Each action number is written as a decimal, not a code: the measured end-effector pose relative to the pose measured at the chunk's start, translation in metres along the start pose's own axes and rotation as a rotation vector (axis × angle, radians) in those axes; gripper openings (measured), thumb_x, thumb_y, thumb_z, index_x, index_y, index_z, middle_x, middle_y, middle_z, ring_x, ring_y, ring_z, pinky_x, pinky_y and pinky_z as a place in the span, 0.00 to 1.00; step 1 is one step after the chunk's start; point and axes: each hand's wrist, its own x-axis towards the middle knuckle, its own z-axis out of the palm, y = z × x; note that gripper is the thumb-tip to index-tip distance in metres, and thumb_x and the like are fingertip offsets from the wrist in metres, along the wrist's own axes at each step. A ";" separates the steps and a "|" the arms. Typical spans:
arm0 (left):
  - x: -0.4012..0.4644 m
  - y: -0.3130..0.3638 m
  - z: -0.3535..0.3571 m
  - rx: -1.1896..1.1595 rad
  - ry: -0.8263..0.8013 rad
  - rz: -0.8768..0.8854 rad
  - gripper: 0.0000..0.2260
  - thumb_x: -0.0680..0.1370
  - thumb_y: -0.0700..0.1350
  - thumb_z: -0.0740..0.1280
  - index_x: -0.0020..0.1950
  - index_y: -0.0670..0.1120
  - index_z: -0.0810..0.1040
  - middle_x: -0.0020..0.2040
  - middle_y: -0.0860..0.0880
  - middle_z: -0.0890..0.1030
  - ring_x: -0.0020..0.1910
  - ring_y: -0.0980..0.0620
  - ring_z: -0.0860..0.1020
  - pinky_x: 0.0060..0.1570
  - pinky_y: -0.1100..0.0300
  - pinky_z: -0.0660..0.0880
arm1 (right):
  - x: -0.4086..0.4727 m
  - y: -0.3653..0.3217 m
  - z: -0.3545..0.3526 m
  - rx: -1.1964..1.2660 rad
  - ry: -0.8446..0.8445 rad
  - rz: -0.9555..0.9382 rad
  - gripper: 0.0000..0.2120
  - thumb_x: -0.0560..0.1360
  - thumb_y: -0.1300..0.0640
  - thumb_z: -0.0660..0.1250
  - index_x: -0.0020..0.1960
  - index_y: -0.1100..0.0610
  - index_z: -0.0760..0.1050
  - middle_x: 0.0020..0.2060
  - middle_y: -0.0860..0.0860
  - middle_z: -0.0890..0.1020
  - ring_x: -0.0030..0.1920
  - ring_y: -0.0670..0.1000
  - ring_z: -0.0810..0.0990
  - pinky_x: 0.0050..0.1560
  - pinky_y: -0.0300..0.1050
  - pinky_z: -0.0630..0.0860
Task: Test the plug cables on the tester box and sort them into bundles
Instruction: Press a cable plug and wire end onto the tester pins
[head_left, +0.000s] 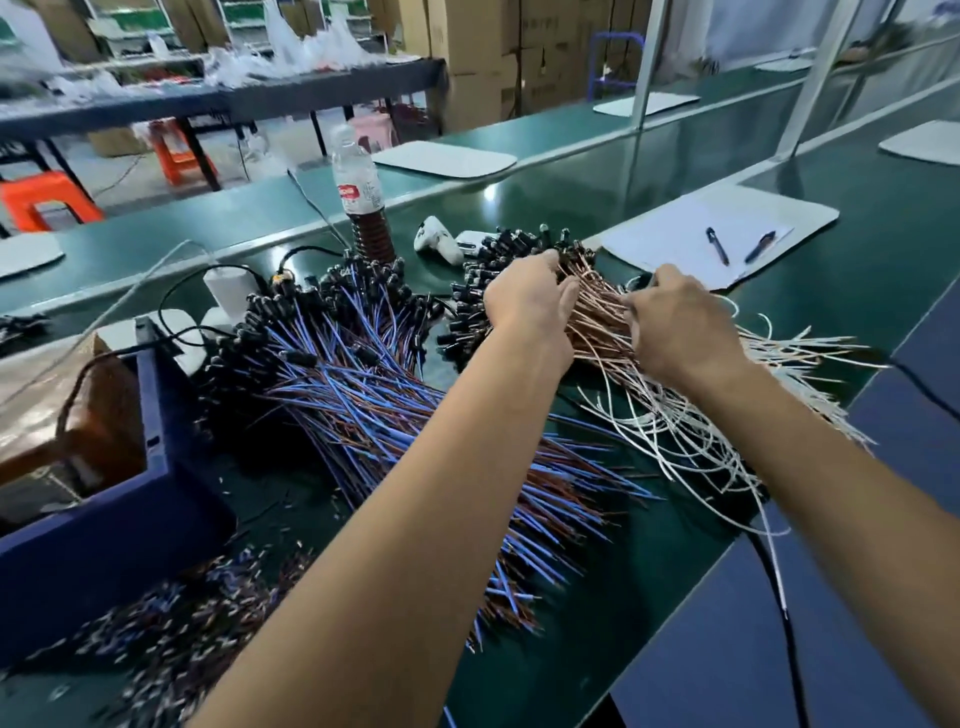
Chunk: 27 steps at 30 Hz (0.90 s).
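Note:
Two heaps of plug cables lie on the green bench. The left heap has blue and brown wires with black plugs at its far end. The right heap has white and copper-coloured wires, its black plugs at the far end. My left hand reaches into the right heap near the plugs, fingers curled round a few copper wires. My right hand is just beside it, fingers curled into the same wires. I cannot pick out the tester box for certain.
A dark blue bin stands at the left. A drink bottle, white adapters and a white handheld device sit behind the heaps. A paper sheet with two pens lies at the right. Wire scraps litter the near left.

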 end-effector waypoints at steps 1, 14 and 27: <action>-0.007 0.004 -0.008 -0.036 -0.003 -0.040 0.09 0.83 0.39 0.63 0.63 0.40 0.76 0.57 0.39 0.81 0.48 0.44 0.84 0.44 0.61 0.84 | -0.002 -0.003 -0.003 -0.004 -0.018 -0.005 0.13 0.83 0.56 0.63 0.64 0.51 0.81 0.54 0.57 0.76 0.53 0.61 0.79 0.53 0.55 0.78; -0.160 0.076 -0.190 0.600 -0.177 0.057 0.09 0.83 0.38 0.63 0.46 0.38 0.81 0.40 0.39 0.83 0.32 0.46 0.83 0.29 0.61 0.80 | -0.091 -0.182 -0.078 0.597 -0.064 -0.524 0.08 0.80 0.49 0.70 0.50 0.52 0.84 0.34 0.50 0.84 0.36 0.54 0.81 0.40 0.48 0.75; -0.301 0.198 -0.402 1.067 0.392 0.097 0.08 0.84 0.37 0.63 0.55 0.36 0.81 0.43 0.40 0.87 0.31 0.52 0.84 0.25 0.65 0.76 | -0.234 -0.455 -0.082 0.659 -0.544 -0.919 0.07 0.79 0.58 0.64 0.46 0.60 0.79 0.41 0.58 0.83 0.43 0.62 0.82 0.46 0.54 0.82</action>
